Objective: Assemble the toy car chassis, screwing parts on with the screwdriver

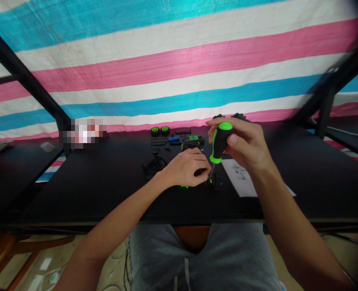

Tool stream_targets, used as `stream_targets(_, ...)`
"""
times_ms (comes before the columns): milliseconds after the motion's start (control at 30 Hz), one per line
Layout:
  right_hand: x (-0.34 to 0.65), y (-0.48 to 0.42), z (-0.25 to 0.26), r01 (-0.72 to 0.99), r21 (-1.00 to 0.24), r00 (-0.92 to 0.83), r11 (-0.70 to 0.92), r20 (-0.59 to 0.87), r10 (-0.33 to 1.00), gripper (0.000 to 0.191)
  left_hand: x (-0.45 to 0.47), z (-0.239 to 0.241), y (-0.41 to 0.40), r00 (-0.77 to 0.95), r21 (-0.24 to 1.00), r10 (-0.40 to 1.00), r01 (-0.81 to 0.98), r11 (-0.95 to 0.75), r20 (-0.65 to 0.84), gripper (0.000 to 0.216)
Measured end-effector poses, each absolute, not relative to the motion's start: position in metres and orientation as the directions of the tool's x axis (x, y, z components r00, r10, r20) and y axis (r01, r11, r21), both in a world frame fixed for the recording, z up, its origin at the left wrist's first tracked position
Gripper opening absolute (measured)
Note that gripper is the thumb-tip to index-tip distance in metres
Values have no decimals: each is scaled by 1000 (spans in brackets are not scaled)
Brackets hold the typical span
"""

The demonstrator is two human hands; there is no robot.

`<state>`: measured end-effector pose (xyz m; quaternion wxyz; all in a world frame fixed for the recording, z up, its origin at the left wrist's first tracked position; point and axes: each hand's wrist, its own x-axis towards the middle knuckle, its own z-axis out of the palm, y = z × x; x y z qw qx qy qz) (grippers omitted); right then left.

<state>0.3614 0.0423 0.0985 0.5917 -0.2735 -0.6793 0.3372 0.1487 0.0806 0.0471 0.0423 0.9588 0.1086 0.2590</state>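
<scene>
My right hand (250,141) grips a screwdriver (219,143) with a black and bright green handle. Its shaft slants down to a small black-and-green toy car part (211,180) on the table. My left hand (186,167) has its fingers curled at that same part, holding it near the screwdriver tip. Much of the part is hidden under my left hand, so its full shape does not show. Just beyond that hand lies a black-and-green chassis piece (193,139).
Two green-rimmed wheels (160,131), a blue battery-like cylinder (174,139) and several black pieces lie at the back of the black table (106,190). A black frame (153,166) sits to the left. White paper (241,178) bearing small dark pieces lies to the right. Striped sheeting (166,68) hangs behind.
</scene>
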Motion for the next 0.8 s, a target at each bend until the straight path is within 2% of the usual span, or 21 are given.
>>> stream_targets(267, 364, 37, 99, 10, -736, -164, 676, 666, 728, 42, 150, 48, 78, 835, 128, 246, 210, -969, 493, 24)
stream_targets(567, 362, 30, 102, 30, -708, -202, 705, 687, 698, 39, 152, 47, 76, 842, 134, 275, 241, -961, 464, 19)
stream_targets(800, 364, 34, 102, 28, -652, -168, 758, 744, 647, 39, 153, 45, 77, 834, 156, 280, 234, -960, 476, 19)
